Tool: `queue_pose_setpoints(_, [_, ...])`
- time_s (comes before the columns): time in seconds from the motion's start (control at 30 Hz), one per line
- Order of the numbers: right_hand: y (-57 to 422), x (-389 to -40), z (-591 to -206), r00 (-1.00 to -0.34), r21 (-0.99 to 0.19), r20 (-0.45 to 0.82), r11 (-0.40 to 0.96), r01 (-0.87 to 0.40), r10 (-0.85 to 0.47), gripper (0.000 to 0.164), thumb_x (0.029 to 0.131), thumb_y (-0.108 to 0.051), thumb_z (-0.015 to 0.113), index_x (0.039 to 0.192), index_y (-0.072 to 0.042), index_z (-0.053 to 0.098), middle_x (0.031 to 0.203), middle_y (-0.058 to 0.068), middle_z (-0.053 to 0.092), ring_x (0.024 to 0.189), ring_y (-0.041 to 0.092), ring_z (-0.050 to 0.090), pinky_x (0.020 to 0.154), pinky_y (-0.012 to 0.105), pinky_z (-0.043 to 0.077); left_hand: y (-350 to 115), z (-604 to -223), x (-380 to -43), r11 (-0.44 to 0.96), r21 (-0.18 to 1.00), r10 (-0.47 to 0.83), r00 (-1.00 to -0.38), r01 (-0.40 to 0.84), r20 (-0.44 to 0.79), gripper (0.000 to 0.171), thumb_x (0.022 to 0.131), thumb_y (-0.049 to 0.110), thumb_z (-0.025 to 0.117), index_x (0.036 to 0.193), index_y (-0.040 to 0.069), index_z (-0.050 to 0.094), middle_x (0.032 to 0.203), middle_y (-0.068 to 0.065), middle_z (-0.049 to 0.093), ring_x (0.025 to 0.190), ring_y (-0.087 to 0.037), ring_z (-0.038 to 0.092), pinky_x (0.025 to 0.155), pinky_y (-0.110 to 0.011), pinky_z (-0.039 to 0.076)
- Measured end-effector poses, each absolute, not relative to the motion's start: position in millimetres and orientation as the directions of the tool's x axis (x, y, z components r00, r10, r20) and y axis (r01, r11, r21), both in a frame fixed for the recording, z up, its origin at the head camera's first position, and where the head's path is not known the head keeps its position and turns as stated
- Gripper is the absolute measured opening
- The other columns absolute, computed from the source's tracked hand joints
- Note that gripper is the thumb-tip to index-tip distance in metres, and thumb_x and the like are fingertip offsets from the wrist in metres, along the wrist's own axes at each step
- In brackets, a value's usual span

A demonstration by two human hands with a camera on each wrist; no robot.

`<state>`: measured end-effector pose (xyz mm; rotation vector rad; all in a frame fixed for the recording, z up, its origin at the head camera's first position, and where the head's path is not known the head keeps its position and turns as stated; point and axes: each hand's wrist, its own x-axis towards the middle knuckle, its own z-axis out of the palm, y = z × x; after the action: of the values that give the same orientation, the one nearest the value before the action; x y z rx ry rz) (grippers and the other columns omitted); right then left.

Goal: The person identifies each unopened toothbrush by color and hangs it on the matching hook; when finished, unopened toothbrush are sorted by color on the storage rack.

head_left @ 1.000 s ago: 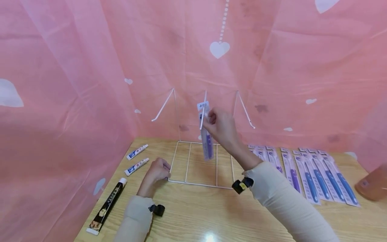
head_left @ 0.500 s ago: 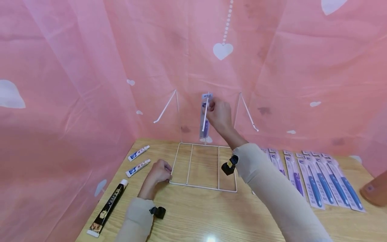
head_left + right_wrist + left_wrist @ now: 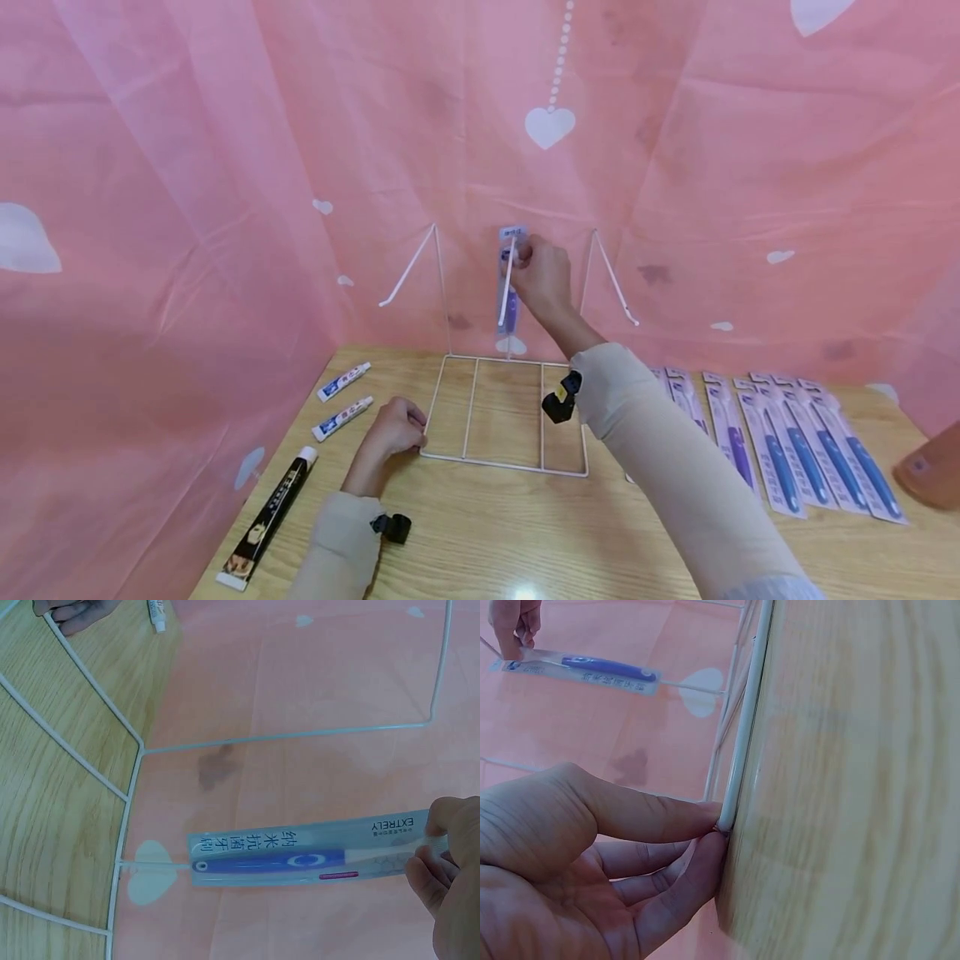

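Thumb and fingers of my left hand (image 3: 396, 427) pinch the front left corner of a white wire display rack (image 3: 495, 464); the left wrist view shows this grip on the wire (image 3: 742, 750) at the tabletop. Up at the rack's middle prong, my right hand (image 3: 546, 273) pinches the upper part of a packaged toothbrush (image 3: 512, 310) with a purple handle. The pack hangs upright, the prong crossing in front of it. Whether the prong passes through the pack's hole cannot be made out. In the right wrist view the toothbrush pack (image 3: 270, 859) lies along the rack's back wire.
Several packaged toothbrushes (image 3: 780, 458), purple and blue, lie at the right. On the left are two small toothpaste tubes (image 3: 342, 418) and a black toothpaste tube (image 3: 266, 521). An orange-brown container (image 3: 930, 471) stands at the right edge. Pink curtain (image 3: 225, 208) encloses the table.
My right hand has raised the toothbrush pack and pushed it back along the middle prong, toward the curtain. The left hand keeps its hold on the rack corner.
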<state>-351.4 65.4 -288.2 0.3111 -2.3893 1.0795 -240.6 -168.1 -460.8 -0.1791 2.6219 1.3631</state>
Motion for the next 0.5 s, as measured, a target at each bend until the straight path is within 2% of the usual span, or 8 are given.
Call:
queue_pose_setpoints(0.2, [74.5, -350.7, -300.1, -0.847, -0.613, 0.529, 0.669, -0.419, -0.046, 0.024, 0.079, -0.011, 0.075, 0.094, 0.003, 0.062, 0.084, 0.016, 0.067, 0.078, 0.031, 0.062, 0.069, 0.04, 0.053, -170.6, -462.0, -240.9, 0.596, 0.781, -0.026, -0.977, -0.186, -0.213, 0.024, 0.069, -0.014, 0.073, 0.09, -0.005, 0.067, 0.078, -0.01, 0.061, 0.063, -0.02, 0.061, 0.056, -0.027, 0.056])
queue_pose_setpoints(0.4, [106.5, -348.3, -319.9, -0.909, -0.606, 0.398, 0.708, -0.363, -0.125, 0.042, 0.084, -0.024, 0.076, 0.111, 0.006, 0.062, 0.1, 0.02, 0.065, 0.086, 0.032, 0.06, 0.07, 0.042, 0.054, -172.7, -461.5, -238.0, 0.577, 0.798, -0.027, -0.98, -0.174, -0.195, 0.024, 0.067, -0.015, 0.072, 0.09, -0.006, 0.067, 0.077, -0.011, 0.062, 0.062, -0.02, 0.061, 0.055, -0.027, 0.057])
queue_pose_setpoints(0.5, [134.5, -349.8, -333.7, -0.915, -0.588, 0.369, 0.722, -0.366, -0.163, 0.043, 0.086, -0.021, 0.073, 0.111, 0.011, 0.06, 0.102, 0.027, 0.064, 0.09, 0.038, 0.061, 0.075, 0.048, 0.054, -174.5, -461.0, -236.6, 0.57, 0.802, -0.034, -0.98, -0.178, -0.194, 0.024, 0.067, -0.016, 0.071, 0.089, -0.006, 0.066, 0.077, -0.011, 0.062, 0.063, -0.02, 0.061, 0.055, -0.027, 0.058])
